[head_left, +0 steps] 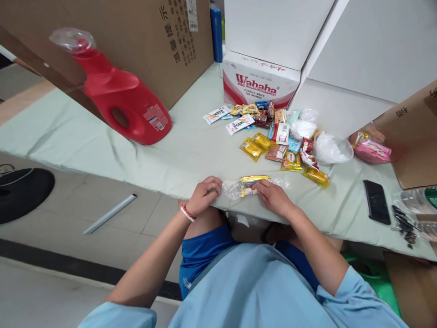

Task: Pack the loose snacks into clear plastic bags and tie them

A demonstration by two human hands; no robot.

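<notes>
- I'm taking the Wahaha carton (261, 84) as my landmark: the yellow packet (250, 186) is lying in front of it, by the table's near edge, with clear plastic (232, 190) showing at both ends.
- On my feed, the right hand (276, 198) is resting its bent fingers over the packet's right end; I'm not able to tell whether they're pinching it.
- The left hand (206, 193) is lying with fingers bent close together at the plastic's left end; whether they're pinching the film, I cannot tell.
- I'm worrying that the packet could slide off the edge, since it's sitting so close to it.
- I'm also thinking the thin film could tear or cling to fingers under an uneven pull.
- Straight before the carton, loose snacks (282, 133) are crowding the way to it; white plastic bags (329, 148) are standing in front of its right side.
- A red jug (131, 98) is standing left of the carton; a phone (377, 202) is lying right and nearer.
</notes>
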